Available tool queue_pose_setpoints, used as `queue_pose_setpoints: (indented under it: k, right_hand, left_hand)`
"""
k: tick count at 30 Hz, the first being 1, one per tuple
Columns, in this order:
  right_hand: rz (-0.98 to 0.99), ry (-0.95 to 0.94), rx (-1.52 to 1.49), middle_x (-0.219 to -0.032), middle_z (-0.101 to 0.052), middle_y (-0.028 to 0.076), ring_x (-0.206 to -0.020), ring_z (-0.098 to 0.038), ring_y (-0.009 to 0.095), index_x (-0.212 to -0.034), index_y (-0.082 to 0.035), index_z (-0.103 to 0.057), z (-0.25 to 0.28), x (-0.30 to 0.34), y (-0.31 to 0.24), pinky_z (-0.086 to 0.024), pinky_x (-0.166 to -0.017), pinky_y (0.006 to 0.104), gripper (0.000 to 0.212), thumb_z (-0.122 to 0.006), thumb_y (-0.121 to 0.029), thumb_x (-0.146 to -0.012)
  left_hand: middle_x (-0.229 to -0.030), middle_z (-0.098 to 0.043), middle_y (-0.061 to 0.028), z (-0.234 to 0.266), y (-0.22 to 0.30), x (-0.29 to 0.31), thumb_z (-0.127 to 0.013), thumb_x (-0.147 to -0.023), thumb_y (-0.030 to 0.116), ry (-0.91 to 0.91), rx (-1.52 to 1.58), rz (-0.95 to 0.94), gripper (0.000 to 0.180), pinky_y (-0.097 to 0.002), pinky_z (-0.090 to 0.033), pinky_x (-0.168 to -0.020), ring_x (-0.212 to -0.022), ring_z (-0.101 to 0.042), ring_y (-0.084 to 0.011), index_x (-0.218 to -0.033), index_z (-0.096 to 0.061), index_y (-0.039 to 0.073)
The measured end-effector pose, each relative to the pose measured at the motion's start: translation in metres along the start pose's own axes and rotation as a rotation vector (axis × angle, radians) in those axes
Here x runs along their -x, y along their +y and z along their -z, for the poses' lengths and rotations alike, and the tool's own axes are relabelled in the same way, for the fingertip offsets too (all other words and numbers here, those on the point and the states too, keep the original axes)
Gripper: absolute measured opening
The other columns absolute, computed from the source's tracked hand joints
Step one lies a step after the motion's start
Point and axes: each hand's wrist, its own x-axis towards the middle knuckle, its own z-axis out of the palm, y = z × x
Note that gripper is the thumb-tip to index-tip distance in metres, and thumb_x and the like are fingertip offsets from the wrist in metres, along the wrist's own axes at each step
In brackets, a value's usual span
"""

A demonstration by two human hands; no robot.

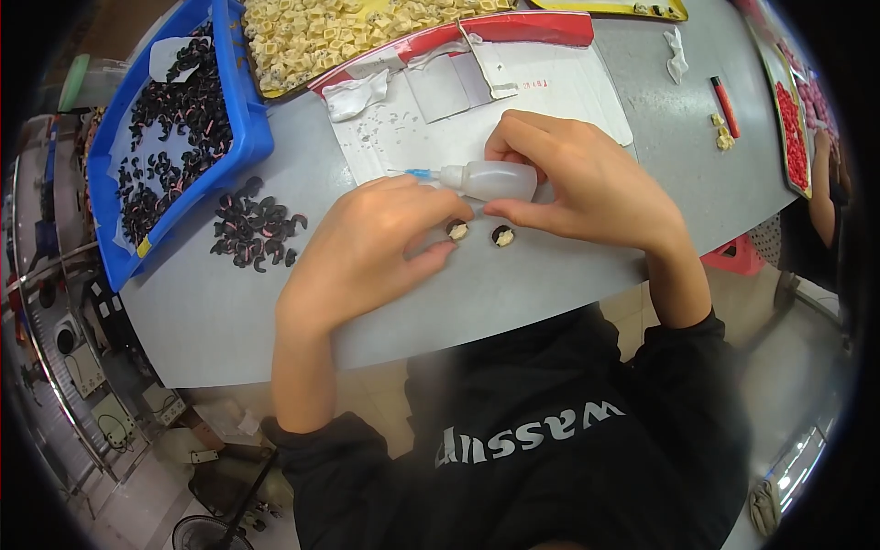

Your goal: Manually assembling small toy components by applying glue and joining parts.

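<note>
My left hand (380,234) is closed, with thumb and index fingertip pinching a small black-and-cream piece (457,230) just above the grey table. A similar black-and-cream piece (502,236) lies to its right, below my right thumb. My right hand (587,179) curls around a translucent squeeze bottle (500,181) with a blue needle tip, which is level and points left. Some of the right fingers are hidden behind the bottle. Left of my left hand is a loose pile of black curved pieces (257,227), some with pink showing.
A blue bin (252,128) of black curved pieces stands at the left. Beyond my hands lies white cardboard (587,87); behind it sits a tray of cream pieces (339,37). Farther right are a red marker (725,106), crumpled tissue (676,57) and another person's arm (822,188).
</note>
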Motion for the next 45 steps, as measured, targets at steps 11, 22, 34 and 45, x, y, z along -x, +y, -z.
queue_pose_setpoints:
  k: [11,22,34,45]
  right_hand:
    - [-0.124,0.000,-0.216,-0.080,-0.055,0.006,-0.066,-0.052,0.014,-0.089,-0.001,-0.050,0.004,-0.009,-0.002,-0.042,-0.054,0.0222,0.023,-0.064,-0.012,-0.076]
    - [-0.124,0.286,-0.892,-0.089,-0.060,0.015,-0.073,-0.057,0.014,-0.108,-0.002,-0.041,0.006,-0.012,-0.001,-0.046,-0.066,0.0266,0.028,-0.049,-0.019,-0.087]
    - [-0.140,0.285,-0.882,-0.087,-0.060,0.015,-0.071,-0.057,0.013,-0.107,-0.002,-0.043,0.004,-0.012,-0.001,-0.045,-0.067,0.0261,0.029,-0.050,-0.022,-0.087]
    - [-0.159,0.306,-0.948,-0.087,-0.058,0.015,-0.068,-0.055,0.013,-0.112,-0.002,-0.042,0.006,-0.014,-0.004,-0.044,-0.064,0.0251,0.034,-0.047,-0.026,-0.089]
  left_hand:
    - [-0.068,-0.058,-0.0059,0.030,0.004,0.020,-0.055,-0.081,0.000,0.751,0.057,-0.164,0.004,-0.0157,-0.029,-0.041,-0.045,-0.040,-0.0022,-0.078,-0.057,-0.002]
    - [-0.084,-0.056,-0.0087,0.060,0.010,0.053,-0.060,-0.065,-0.007,0.333,-0.368,0.278,0.021,-0.0302,-0.043,-0.067,-0.083,-0.050,-0.0245,-0.084,-0.060,0.001]
    - [-0.079,-0.053,-0.0068,0.049,-0.008,0.052,-0.059,-0.069,-0.003,0.231,-0.367,0.387,0.014,-0.0331,-0.040,-0.071,-0.080,-0.048,-0.0241,-0.082,-0.058,0.001]
    - [-0.082,-0.054,-0.0044,0.044,-0.007,0.022,-0.058,-0.074,-0.002,0.349,0.105,0.155,0.020,-0.0230,-0.042,-0.065,-0.075,-0.052,-0.0124,-0.094,-0.060,0.002]
